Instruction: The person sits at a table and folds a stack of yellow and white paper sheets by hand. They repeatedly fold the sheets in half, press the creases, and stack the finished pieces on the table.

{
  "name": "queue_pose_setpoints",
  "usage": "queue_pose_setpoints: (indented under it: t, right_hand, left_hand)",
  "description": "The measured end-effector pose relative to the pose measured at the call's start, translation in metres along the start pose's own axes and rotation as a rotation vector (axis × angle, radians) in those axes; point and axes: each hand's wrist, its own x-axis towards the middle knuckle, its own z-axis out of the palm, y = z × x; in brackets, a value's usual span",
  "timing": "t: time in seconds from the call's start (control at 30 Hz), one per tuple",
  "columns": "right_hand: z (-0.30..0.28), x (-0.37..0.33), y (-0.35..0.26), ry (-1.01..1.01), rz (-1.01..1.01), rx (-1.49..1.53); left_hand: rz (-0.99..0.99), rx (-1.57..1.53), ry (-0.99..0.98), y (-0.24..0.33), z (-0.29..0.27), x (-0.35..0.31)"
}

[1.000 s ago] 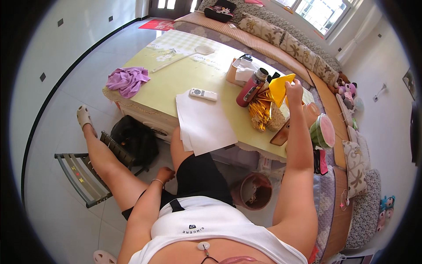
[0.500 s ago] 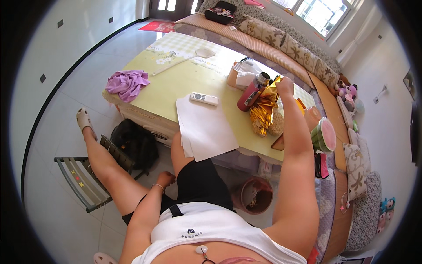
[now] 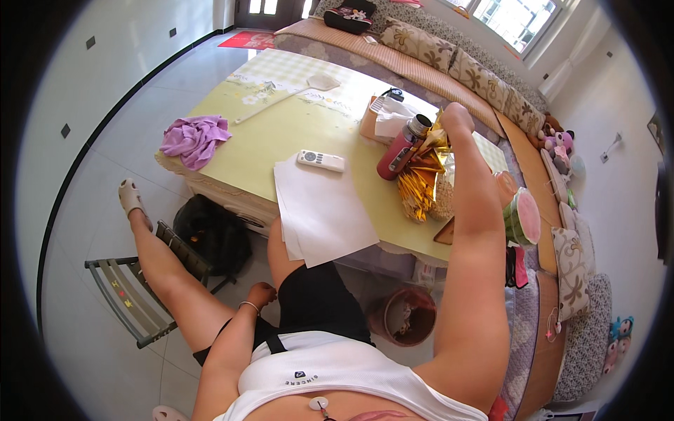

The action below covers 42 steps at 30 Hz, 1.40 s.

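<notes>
My right hand [image 3: 458,119] reaches far over the table, its fingers closed at the upper edge of a bunch of shiny gold foil paper [image 3: 419,189]. The forearm hides part of what lies behind it. A dark red thermos bottle [image 3: 398,156] without its cap stands just left of the foil, and a tissue box [image 3: 371,122] sits behind the bottle. Low beside my thigh, my left hand [image 3: 262,295] rests with curled fingers, and nothing shows in it. White paper sheets [image 3: 326,217] overhang the near table edge, with a white remote control [image 3: 321,161] on them.
A purple cloth [image 3: 196,140] lies at the table's left corner, a white fly swatter [image 3: 281,99] farther back. A cut watermelon [image 3: 524,217] stands right of my arm. On the floor are a waste bin [image 3: 379,319], a folding stool [image 3: 130,298] and a black bag [image 3: 210,235].
My right hand has shifted slightly up and still meets the gold foil paper. The whole view has moved a little; my left hand stays by my thigh.
</notes>
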Motion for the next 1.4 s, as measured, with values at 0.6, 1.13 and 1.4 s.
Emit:
queue_pose_setpoints:
  t: [0.6, 1.13, 1.4]
  right_hand:
    - [-0.01, 0.047, 0.035, -0.294, -0.185, -0.056]
    - [0.029, 0.061, 0.038, 0.097, -0.01, 0.416]
    - [0.032, 0.076, 0.085, -0.851, 0.123, 1.738]
  left_hand:
    - [-0.016, 0.11, 0.004, -0.002, -0.001, 0.001]
    - [-0.017, 0.062, 0.026, -0.011, -0.005, 0.001]
    - [0.01, 0.155, -0.033, -0.009, 0.0, 0.015]
